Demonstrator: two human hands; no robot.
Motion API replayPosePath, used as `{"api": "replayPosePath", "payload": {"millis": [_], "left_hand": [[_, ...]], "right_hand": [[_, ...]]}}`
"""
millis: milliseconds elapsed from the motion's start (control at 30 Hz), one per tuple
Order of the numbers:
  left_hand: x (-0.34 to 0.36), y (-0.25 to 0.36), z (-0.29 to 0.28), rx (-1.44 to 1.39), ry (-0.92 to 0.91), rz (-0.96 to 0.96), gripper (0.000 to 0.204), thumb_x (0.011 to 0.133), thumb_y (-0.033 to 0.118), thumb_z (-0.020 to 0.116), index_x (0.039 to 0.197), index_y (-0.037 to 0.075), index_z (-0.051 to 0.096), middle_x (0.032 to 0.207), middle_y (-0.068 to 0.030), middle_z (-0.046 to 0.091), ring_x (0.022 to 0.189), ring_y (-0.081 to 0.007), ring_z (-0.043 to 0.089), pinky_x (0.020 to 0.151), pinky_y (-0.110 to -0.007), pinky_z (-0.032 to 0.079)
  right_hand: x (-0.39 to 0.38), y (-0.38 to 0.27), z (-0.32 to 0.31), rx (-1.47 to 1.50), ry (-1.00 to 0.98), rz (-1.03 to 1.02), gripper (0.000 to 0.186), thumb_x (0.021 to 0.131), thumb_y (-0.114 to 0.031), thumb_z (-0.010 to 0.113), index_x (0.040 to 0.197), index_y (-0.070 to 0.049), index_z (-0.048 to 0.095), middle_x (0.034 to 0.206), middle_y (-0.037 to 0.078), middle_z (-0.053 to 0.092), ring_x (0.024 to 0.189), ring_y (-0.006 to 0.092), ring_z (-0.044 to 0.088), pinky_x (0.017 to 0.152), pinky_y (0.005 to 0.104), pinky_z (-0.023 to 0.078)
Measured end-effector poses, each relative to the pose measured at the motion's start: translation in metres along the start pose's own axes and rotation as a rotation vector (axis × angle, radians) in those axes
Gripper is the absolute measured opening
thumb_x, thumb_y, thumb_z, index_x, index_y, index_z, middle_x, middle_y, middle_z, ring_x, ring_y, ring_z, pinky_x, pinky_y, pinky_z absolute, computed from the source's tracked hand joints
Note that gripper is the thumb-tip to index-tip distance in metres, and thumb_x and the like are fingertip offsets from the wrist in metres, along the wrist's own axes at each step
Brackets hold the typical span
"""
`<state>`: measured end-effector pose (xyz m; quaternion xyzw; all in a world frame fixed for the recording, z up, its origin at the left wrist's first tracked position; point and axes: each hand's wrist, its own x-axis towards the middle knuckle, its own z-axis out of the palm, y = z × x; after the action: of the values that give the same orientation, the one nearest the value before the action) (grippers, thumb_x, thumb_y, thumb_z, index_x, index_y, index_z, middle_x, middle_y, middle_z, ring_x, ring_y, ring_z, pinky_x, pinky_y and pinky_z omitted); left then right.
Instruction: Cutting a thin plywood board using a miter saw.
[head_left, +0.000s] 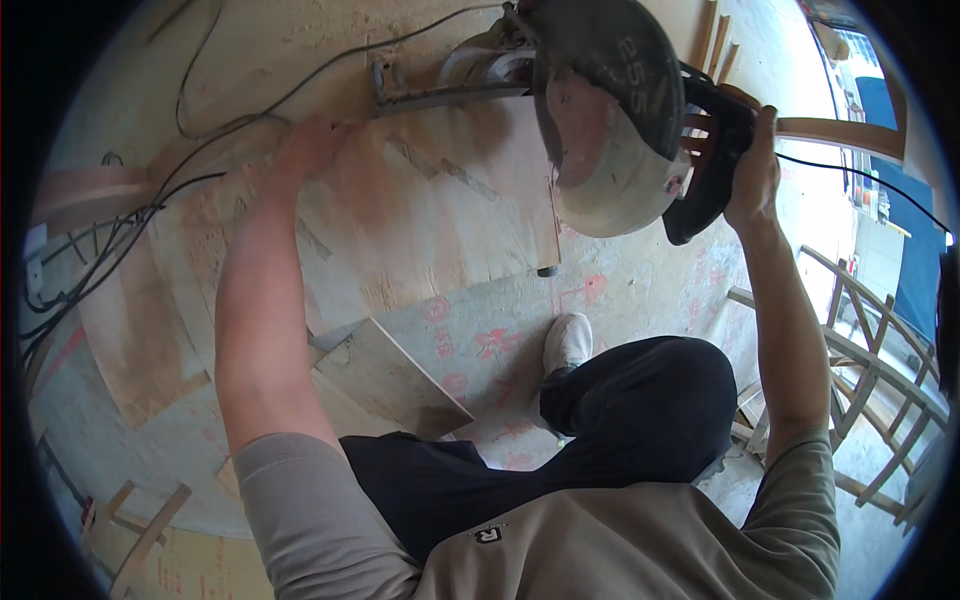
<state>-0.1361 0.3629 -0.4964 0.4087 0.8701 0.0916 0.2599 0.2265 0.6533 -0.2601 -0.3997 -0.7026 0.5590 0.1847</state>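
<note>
My right hand (752, 185) is closed around the black handle (712, 165) of a miter saw (610, 110), a machine with a rounded dark guard and a pale lower cover. Its blade is hidden behind the cover. On the left, my left hand (312, 148) lies at the far edge of a plywood board (440, 215), close to the metal fence (450, 98); its fingers look stretched out, somewhat blurred. The board runs from under that hand to beside the saw's guard.
Black cables (150, 215) hang at the left; another crosses behind the saw. A loose plywood piece (385, 385) lies below the board. Wooden frames (870, 375) stand at the right. Thin wood strips (718, 45) lie beyond the saw. My shoe (568, 342) rests on the marked floor.
</note>
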Motion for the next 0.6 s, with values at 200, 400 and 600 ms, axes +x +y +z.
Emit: {"api": "replayPosePath", "payload": {"millis": [200, 400, 600], "left_hand": [[-0.014, 0.002, -0.022, -0.067, -0.084, -0.04, 0.052, 0.095, 0.053, 0.052, 0.107, 0.007, 0.073, 0.1, -0.0234, 0.069, 0.099, -0.039, 0.066, 0.089, -0.046, 0.049], [-0.011, 0.02, -0.022, -0.026, -0.104, -0.066, 0.051, 0.095, 0.051, 0.053, 0.106, 0.006, 0.073, 0.099, -0.0242, 0.069, 0.098, -0.0384, 0.066, 0.087, -0.046, 0.049], [-0.008, 0.01, -0.016, -0.061, -0.089, -0.038, 0.056, 0.095, 0.054, 0.052, 0.104, 0.003, 0.073, 0.102, -0.0246, 0.069, 0.1, -0.0402, 0.065, 0.09, -0.047, 0.049]], "right_hand": [[-0.001, 0.005, -0.003, -0.102, 0.021, -0.025, 0.069, 0.101, -0.062, 0.021, 0.138, -0.009, 0.048, 0.096, 0.014, 0.07, 0.073, 0.0189, 0.069, 0.064, 0.032, 0.059], [0.004, 0.009, -0.005, -0.164, 0.034, -0.116, 0.066, 0.103, -0.056, 0.021, 0.134, -0.006, 0.049, 0.085, 0.012, 0.068, 0.066, 0.0167, 0.067, 0.057, 0.0286, 0.057], [0.003, 0.011, -0.003, -0.146, 0.072, -0.111, 0.062, 0.104, -0.054, 0.022, 0.131, -0.006, 0.051, 0.076, 0.008, 0.064, 0.06, 0.014, 0.064, 0.053, 0.0272, 0.056]]}}
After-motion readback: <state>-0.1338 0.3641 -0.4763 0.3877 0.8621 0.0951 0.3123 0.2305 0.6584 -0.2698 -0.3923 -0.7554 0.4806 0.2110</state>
